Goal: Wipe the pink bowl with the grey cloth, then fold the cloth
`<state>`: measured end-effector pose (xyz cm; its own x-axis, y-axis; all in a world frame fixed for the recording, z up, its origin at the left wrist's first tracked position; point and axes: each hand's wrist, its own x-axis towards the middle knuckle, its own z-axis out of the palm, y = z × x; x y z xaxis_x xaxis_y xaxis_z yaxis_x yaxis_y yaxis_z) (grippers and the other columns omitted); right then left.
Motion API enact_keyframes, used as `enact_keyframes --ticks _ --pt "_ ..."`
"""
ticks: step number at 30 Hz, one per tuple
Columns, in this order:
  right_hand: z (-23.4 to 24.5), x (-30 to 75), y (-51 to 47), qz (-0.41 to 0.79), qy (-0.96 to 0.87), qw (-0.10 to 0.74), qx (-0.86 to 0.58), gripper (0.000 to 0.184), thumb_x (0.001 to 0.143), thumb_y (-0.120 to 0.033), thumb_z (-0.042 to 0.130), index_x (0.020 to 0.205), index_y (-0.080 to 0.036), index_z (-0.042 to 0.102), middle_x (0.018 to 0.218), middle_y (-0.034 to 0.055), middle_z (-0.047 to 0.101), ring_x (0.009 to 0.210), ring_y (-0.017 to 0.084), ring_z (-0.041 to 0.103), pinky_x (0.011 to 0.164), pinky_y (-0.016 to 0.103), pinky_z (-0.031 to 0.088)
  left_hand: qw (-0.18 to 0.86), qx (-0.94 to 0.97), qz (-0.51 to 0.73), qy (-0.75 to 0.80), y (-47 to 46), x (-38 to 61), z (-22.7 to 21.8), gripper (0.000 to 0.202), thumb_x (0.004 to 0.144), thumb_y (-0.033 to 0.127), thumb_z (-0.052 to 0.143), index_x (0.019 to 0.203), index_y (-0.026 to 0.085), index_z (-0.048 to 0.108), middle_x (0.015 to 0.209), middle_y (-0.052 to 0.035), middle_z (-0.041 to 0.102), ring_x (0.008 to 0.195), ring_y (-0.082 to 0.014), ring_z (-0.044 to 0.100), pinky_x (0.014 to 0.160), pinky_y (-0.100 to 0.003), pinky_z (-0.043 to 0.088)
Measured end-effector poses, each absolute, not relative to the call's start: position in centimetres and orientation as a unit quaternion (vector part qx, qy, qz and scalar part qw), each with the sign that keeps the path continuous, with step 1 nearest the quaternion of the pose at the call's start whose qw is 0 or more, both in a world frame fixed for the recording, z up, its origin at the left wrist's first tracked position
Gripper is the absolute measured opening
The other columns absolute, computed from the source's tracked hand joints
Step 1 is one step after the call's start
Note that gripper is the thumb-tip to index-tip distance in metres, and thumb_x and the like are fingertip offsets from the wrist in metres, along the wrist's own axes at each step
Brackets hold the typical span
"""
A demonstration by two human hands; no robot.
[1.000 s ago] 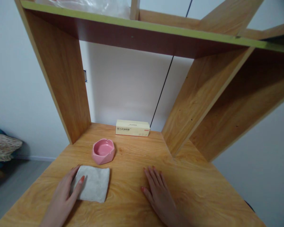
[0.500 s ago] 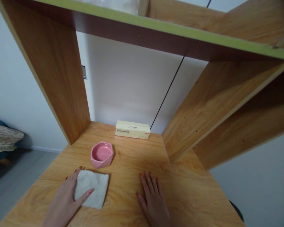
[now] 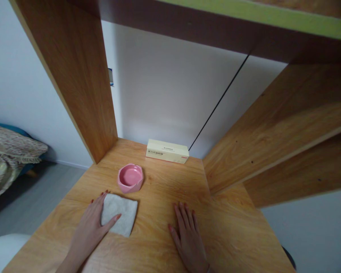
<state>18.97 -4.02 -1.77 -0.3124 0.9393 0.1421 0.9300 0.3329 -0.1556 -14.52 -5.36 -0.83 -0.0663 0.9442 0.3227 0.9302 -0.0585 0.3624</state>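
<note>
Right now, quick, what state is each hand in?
Left hand: open, resting partly on the square, pale-grey fabric cloth.
Right hand: open, flat on the brown wooden tabletop, holding nothing.

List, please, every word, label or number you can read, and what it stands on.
"刀式", on the front of the cream box; neighbouring characters are too blurred.
Box top: a line of print, too small.
Box front, right: red mark, unreadable.
Grey cloth and pink dish: no lettering visible.
</note>
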Motion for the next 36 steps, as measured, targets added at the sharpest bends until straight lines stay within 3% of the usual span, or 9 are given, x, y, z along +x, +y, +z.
enact_keyframes --ticks 17,25,31,36 --pt "-1.3 18.8 -4.2 0.022 -0.809 0.130 -0.573 0.065 0.091 -0.051 0.031 0.144 -0.013 0.024 0.146 0.0106 0.032 0.137 0.027 0.023 0.109 0.050 0.021 0.064 0.660 0.256 0.704 -5.5 -14.0 0.2 0.073 0.078 0.060 0.048 0.133 0.015 0.034 0.132 -0.0165 0.050 0.121 -0.0304 0.048 0.103 -0.049 0.036" --pt "-1.2 18.5 -4.3 0.021 -0.806 0.138 -0.576 0.066 0.091 -0.052 0.031 0.141 -0.010 0.030 0.143 0.0140 0.037 0.135 0.028 0.025 0.107 0.050 0.024 0.089 0.644 0.259 0.714 -5.5 -13.8 0.8 0.072 0.077 0.061 0.047 0.132 0.016 0.038 0.130 -0.0159 0.053 0.122 -0.0303 0.048 0.103 -0.048 0.036" --pt "-1.1 18.6 -4.3 0.018 -0.808 0.140 -0.572 0.066 0.091 -0.052 0.032 0.141 -0.009 0.030 0.143 0.0148 0.037 0.136 0.028 0.022 0.108 0.050 0.023 0.094 0.651 0.248 0.712 -5.6 -13.9 0.7 0.073 0.078 0.061 0.046 0.131 0.012 0.037 0.132 -0.0195 0.050 0.124 -0.0311 0.045 0.103 -0.050 0.035" --pt "-1.4 18.6 -4.3 0.017 -0.808 0.140 -0.572 0.066 0.091 -0.052 0.030 0.142 -0.011 0.028 0.144 0.0140 0.036 0.137 0.027 0.021 0.108 0.050 0.022 0.094 0.650 0.250 0.712 -5.7 -13.8 0.8 0.072 0.079 0.059 0.047 0.134 0.015 0.035 0.133 -0.0165 0.049 0.124 -0.0291 0.045 0.104 -0.048 0.034"
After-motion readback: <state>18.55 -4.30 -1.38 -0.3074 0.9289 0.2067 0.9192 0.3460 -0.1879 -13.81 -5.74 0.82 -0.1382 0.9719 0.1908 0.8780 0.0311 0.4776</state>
